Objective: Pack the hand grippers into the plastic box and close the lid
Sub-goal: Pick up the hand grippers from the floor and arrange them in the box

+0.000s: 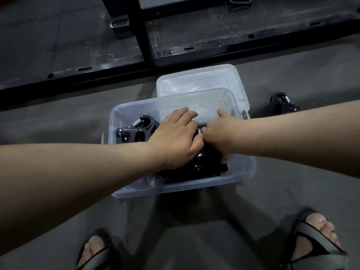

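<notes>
Settling the hand grippers (136, 127) into the box (175, 189), the left hand (175, 137) presses near-straight fingers on the pile, seemingly to keep it flat. The right hand (220, 133) curls around a black gripper (206, 164), wedging it in. A spare gripper (280, 106) waits on the floor beside the removed lid (200, 80).

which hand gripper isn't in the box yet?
The hand gripper on the floor, right of the box and beside the lid, just past the right arm. The others lie inside the box.
</notes>
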{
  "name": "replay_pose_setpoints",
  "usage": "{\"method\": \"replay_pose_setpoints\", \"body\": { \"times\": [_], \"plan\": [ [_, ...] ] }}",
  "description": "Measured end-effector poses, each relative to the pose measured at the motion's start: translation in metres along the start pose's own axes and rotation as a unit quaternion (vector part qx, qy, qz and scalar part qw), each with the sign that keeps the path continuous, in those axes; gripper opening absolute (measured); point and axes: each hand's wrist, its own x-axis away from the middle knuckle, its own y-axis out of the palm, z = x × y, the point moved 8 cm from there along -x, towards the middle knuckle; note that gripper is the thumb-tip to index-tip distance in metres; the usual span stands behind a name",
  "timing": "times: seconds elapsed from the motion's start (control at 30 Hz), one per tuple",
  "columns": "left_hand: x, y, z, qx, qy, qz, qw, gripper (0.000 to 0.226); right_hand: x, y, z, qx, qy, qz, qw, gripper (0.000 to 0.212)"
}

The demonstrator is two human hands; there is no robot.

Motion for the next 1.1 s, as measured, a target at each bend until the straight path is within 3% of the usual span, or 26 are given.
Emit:
{"method": "replay_pose_setpoints", "body": {
  "times": [0.1, 0.33, 0.7, 1.1],
  "plan": [
    [0.0, -0.001, 0.001, 0.0, 0.001, 0.007, 1.0, 0.069, 0.006, -0.002, 0.008, -0.029, 0.015, -0.006, 0.999, 0.08],
    [-0.001, 0.0, -0.001, -0.004, 0.001, 0.013, 1.0, 0.065, 0.018, 0.008, 0.001, 0.005, 0.048, 0.067, 0.997, 0.112],
    [-0.001, -0.001, 0.0, -0.007, 0.0, 0.013, 1.0, 0.066, 0.014, 0.015, -0.002, -0.011, 0.082, 0.109, 0.991, 0.114],
    [-0.001, 0.0, 0.001, -0.006, 0.001, 0.007, 1.0, 0.068, 0.012, 0.003, 0.004, -0.065, 0.056, 0.14, 0.987, 0.1]
  ]
}}
